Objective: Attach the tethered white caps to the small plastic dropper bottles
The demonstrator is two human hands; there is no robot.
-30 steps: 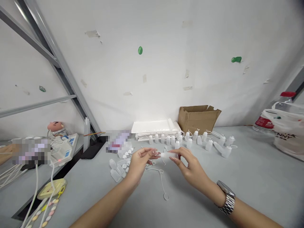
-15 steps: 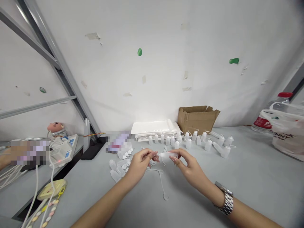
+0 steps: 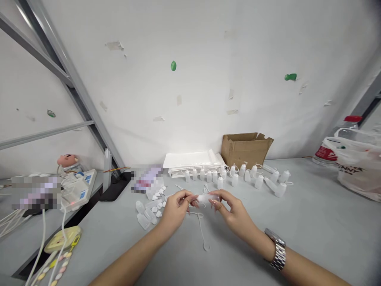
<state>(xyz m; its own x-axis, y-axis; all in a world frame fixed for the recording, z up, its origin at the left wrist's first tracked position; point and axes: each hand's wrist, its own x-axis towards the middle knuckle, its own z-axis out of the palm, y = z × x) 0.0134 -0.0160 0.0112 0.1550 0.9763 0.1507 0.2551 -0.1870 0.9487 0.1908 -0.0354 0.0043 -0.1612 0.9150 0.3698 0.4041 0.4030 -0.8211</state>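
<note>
Between my hands a small translucent squeeze bottle (image 3: 205,198) lies on its side above the table. My right hand (image 3: 232,206) pinches its body. At the bottle's neck end, my left hand (image 3: 177,206) has its thumb and fingers closed; the small part at their tips is hidden. Below them a white looped strap (image 3: 202,232) with rings lies on the table. Left of my left hand are loose empty bottles (image 3: 143,221) and small white nozzle caps (image 3: 159,194). Several capped bottles (image 3: 220,182) stand upright behind my right hand, some with straps.
A stack of white sheets (image 3: 193,161) and an open cardboard box (image 3: 245,149) stand against the wall. To the right are a plastic bag (image 3: 357,171) and a red-capped bottle (image 3: 326,153). Cables and a power strip (image 3: 85,190) lie at the left.
My left fingers have come up against the bottle's neck end, where a gap with a thin tip showed before. Both hands and the bottle sit slightly lower in view.
</note>
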